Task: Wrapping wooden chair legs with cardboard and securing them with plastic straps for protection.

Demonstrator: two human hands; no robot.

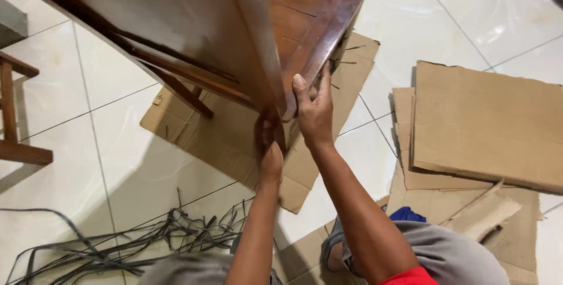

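Observation:
A brown wooden piece of furniture [193,21], a table or chair seen from its side, is tilted up over the floor. My right hand [315,112] grips its lower corner edge, fingers wrapped on the wood. My left hand [268,144] reaches under the same corner and holds the wood from below; its fingers are partly hidden in shadow. A flattened cardboard sheet [229,138] lies on the white tiled floor [123,144] right beneath the furniture.
More flat cardboard pieces [487,124] are stacked at the right. A tangle of dark plastic strapping [135,241] lies at the lower left. Part of another wooden frame [12,115] stands at the left edge. My knees in grey shorts [451,255] are at the bottom.

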